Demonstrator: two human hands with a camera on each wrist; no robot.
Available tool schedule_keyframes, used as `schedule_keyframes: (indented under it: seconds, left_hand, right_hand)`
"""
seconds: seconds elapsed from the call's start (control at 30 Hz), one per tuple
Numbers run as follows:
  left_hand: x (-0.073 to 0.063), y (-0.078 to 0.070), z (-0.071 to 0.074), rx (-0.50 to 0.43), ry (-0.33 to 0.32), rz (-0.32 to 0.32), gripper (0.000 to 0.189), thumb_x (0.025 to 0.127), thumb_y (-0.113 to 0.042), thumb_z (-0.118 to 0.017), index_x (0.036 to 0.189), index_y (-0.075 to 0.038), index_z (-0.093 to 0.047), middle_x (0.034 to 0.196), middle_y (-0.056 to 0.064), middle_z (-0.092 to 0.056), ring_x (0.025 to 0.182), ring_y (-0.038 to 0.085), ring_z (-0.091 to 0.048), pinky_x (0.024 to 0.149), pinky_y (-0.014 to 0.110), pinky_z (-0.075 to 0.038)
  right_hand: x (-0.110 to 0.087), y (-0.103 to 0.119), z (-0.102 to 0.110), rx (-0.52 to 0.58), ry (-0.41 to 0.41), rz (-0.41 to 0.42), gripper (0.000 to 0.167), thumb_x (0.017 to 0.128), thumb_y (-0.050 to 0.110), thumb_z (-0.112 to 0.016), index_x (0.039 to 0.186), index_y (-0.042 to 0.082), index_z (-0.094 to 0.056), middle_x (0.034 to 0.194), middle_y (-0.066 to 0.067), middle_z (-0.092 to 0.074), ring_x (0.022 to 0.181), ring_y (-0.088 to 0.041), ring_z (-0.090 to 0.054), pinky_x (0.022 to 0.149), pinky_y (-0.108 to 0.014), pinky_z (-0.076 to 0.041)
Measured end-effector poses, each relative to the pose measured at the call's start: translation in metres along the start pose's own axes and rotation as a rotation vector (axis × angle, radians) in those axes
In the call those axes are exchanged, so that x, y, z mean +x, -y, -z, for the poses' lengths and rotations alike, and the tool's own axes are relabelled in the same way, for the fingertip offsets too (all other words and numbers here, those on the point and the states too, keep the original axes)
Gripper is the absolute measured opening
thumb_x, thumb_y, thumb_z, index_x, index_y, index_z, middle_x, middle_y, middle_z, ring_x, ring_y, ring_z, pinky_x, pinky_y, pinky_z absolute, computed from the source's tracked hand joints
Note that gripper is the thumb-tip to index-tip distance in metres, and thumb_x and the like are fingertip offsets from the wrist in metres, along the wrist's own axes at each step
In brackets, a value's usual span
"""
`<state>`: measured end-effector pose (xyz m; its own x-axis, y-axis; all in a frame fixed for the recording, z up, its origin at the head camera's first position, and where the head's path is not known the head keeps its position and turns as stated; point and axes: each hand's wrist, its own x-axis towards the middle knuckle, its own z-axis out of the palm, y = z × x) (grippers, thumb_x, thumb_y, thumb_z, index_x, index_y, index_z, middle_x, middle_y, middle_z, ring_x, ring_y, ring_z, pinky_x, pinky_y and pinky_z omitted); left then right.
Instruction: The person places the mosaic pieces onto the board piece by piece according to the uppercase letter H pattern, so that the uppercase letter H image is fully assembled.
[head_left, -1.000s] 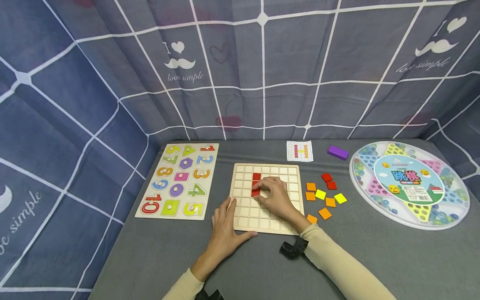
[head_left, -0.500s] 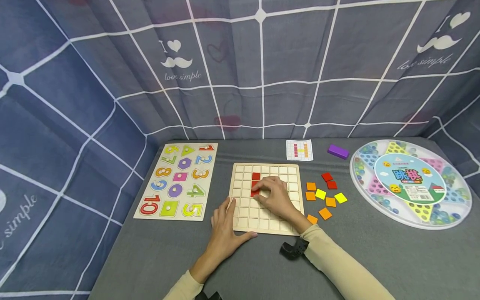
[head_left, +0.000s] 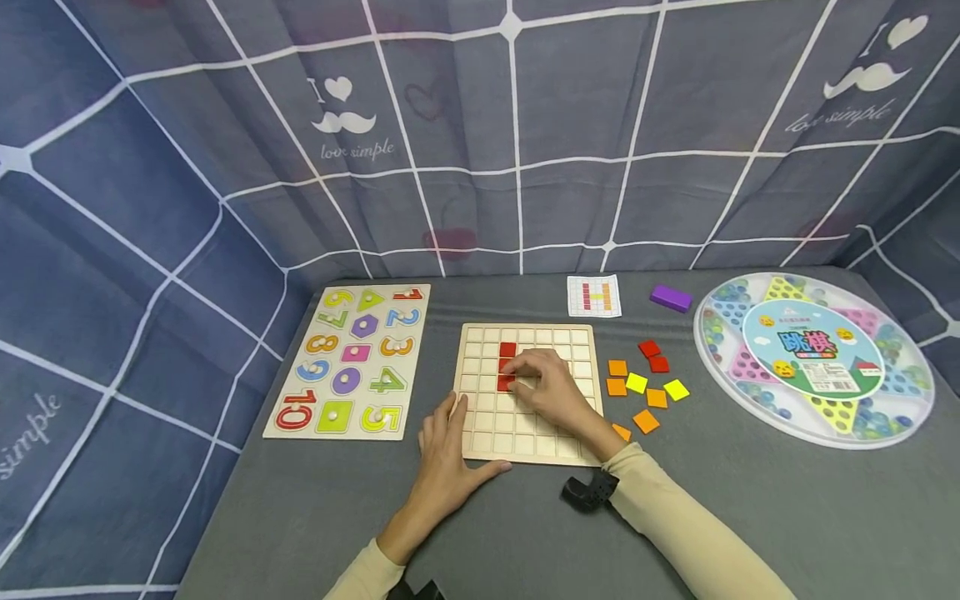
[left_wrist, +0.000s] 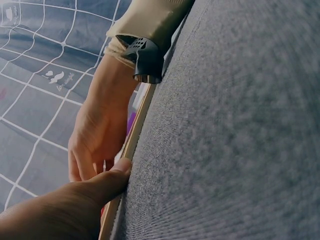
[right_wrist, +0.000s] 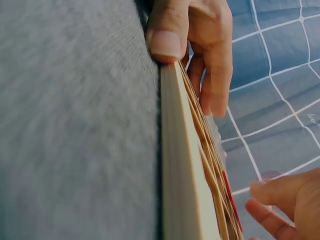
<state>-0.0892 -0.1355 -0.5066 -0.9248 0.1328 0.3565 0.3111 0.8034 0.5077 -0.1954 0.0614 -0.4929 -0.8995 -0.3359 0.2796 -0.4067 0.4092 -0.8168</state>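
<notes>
A wooden grid board (head_left: 487, 425) lies on the grey table, with a column of red tiles (head_left: 507, 348) in its cells. My left hand (head_left: 444, 468) rests against the board, straight fingers along its left side and thumb at the front edge. Over the board, my right hand (head_left: 551, 390) pinches the lowest red tile (head_left: 503, 383) between thumb and forefinger, partly hiding it. The right wrist view shows a red edge (right_wrist: 231, 197) low on the board's surface, near the right fingertips.
Loose orange (head_left: 646, 422), yellow (head_left: 677, 390) and red squares (head_left: 649, 349) lie right of the board. Behind are a pattern card (head_left: 594, 297) and a purple block (head_left: 671, 298). A number puzzle (head_left: 347, 362) lies left, a round Chinese checkers box (head_left: 813, 358) right.
The whole head view shifts slightly. Both hands keep their places at the board, and the red tiles show no visible movement.
</notes>
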Motion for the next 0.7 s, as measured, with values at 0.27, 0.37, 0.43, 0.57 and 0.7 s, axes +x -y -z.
schedule_keyframes:
  seconds: [0.27,0.37,0.43,0.57,0.7]
  left_hand:
    - [0.000,0.000,-0.001,-0.013,-0.004,-0.003,0.111,0.059,-0.050,-0.091,0.144,0.002,-0.042,0.146,0.026,-0.039,0.111,0.035,-0.041,0.086,0.044,-0.029]
    - [0.000,0.001,-0.002,-0.015,-0.008,-0.014,0.111,0.059,-0.050,-0.091,0.144,0.002,-0.042,0.146,0.027,-0.040,0.109,0.034,-0.041,0.084,0.043,-0.028]
    - [0.000,0.002,-0.002,-0.008,-0.018,-0.030,0.111,0.059,-0.050,-0.090,0.144,0.003,-0.042,0.145,0.028,-0.040,0.107,0.034,-0.041,0.082,0.042,-0.028]
    - [-0.001,0.002,-0.002,-0.001,-0.025,-0.047,0.111,0.059,-0.049,-0.090,0.143,0.004,-0.042,0.144,0.029,-0.039,0.106,0.034,-0.041,0.079,0.041,-0.027]
    - [-0.001,0.000,-0.002,-0.010,-0.015,-0.035,0.111,0.059,-0.049,-0.090,0.145,0.003,-0.041,0.145,0.029,-0.039,0.107,0.034,-0.041,0.080,0.041,-0.027]
  right_hand:
    - [-0.009,-0.019,0.043,-0.051,-0.106,0.008,0.016,0.086,0.004,-0.073,0.101,0.010,-0.072,0.109,-0.004,-0.070,0.115,-0.028,-0.049,0.096,-0.047,-0.038]
    - [-0.016,-0.034,0.067,-0.098,-0.166,0.003,0.017,0.087,0.003,-0.072,0.102,0.009,-0.071,0.109,-0.008,-0.069,0.114,-0.030,-0.050,0.095,-0.049,-0.039]
    - [-0.021,-0.045,0.082,-0.147,-0.215,-0.004,0.018,0.086,0.003,-0.073,0.103,0.009,-0.071,0.109,-0.010,-0.068,0.112,-0.032,-0.051,0.093,-0.050,-0.038]
    - [-0.029,-0.065,0.106,-0.217,-0.295,-0.031,0.019,0.085,0.000,-0.072,0.103,0.007,-0.071,0.108,-0.015,-0.067,0.108,-0.036,-0.050,0.090,-0.050,-0.036]
    - [-0.033,-0.077,0.120,-0.261,-0.332,-0.085,0.018,0.086,0.000,-0.071,0.103,0.006,-0.070,0.109,-0.019,-0.066,0.110,-0.042,-0.048,0.093,-0.055,-0.031]
